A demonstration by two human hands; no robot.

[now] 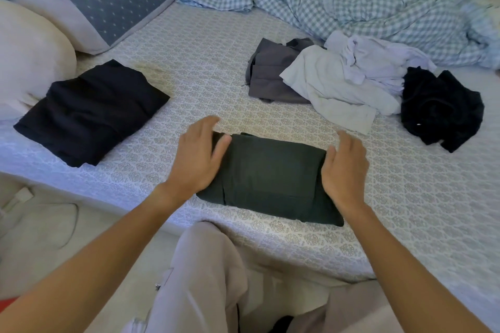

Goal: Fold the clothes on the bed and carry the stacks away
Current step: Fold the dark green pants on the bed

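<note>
Nearest the bed's edge, a dark green garment (270,178) lies folded into a compact rectangle on the patterned bed (405,197). The left hand (196,157) rests over its left end and the right hand (345,170) over its right end. The fingers of both hands are nearly straight and lie on the cloth, pressing or smoothing it without curling round anything. I judge this piece to be all but finished, needing only a final pat.

Further back on the left, 1 folded black garment (89,113) sits by itself, well apart from the green one. That makes 2 items folded, and no real stack has been built yet.

On the right, well beyond the hands, an unfolded heap waits: 1 grey garment (267,73), 1 pale mint-white piece (332,86), 1 lavender-white piece (378,62) partly on top of it, and 1 crumpled black garment (441,108) at the far right. The pale pieces overlap, so they may be 2 items or more; I count at least 4 unfolded.

At the back lie a checked duvet (378,0) and 3 pillows (121,5) at the left, not part of the laundry.

So roughly a third of the folding looks done, and all the carrying away remains.
</note>
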